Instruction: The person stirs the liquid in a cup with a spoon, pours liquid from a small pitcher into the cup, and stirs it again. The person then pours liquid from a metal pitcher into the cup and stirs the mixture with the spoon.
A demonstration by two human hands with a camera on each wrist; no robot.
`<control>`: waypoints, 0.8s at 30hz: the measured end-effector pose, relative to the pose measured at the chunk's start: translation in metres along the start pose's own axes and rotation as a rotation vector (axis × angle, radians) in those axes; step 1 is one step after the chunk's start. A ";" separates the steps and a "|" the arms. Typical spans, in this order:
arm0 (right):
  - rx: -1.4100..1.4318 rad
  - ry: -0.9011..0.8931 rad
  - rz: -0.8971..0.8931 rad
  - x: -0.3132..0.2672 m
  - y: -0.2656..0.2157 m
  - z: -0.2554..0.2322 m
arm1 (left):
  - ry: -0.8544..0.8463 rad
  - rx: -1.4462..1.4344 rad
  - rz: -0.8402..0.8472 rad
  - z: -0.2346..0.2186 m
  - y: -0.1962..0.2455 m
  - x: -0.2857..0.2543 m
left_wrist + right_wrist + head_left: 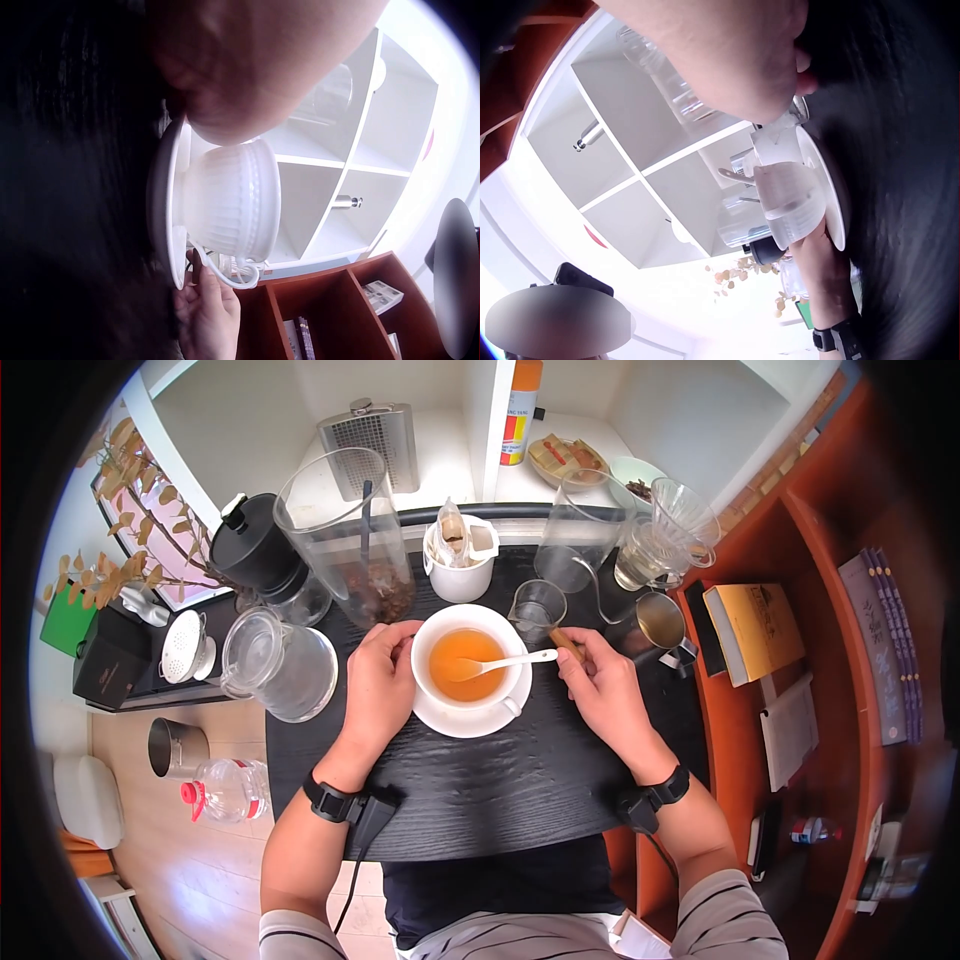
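Note:
A white teacup [421,650] of amber liquid stands on a white saucer [465,726] in the middle of the black table, its handle toward the lower right in the head view. A white spoon [520,658] leans in the liquid, its handle over the rim. My left hand [382,678] holds the saucer's left edge close against the cup; its fingertips are partly hidden. With thumb and fingers, my right hand [610,685] grips the wooden handle [568,646] of a small glass pitcher [538,606], which sits right behind the cup.
Behind the cup stand a white mug [462,582] with a drip bag and a tall glass [345,510] with dark contents. At left are a lidded glass jar [285,665] and a black grinder [255,540]. A metal pitcher [655,622] stands at right, beside the red-brown bookshelf [735,730].

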State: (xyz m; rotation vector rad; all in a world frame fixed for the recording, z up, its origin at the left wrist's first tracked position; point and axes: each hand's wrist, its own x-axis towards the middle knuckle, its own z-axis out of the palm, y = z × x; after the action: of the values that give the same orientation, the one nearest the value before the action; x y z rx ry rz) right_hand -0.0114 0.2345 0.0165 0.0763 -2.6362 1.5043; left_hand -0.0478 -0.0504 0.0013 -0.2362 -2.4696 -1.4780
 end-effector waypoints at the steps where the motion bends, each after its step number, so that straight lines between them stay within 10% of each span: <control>1: -0.013 0.008 -0.012 0.000 -0.001 0.001 | 0.006 -0.002 0.000 -0.001 0.000 0.000; 17: -0.458 0.374 -0.505 -0.004 -0.031 -0.003 | 0.016 -0.003 0.040 -0.004 -0.005 0.002; 24: 0.001 0.056 -0.270 0.001 -0.073 -0.002 | 0.024 0.011 0.023 -0.006 -0.003 0.002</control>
State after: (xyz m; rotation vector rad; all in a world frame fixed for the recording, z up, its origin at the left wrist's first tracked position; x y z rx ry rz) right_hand -0.0058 0.1989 0.0797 0.3683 -2.4631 1.3961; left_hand -0.0499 -0.0572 0.0025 -0.2421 -2.4470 -1.4496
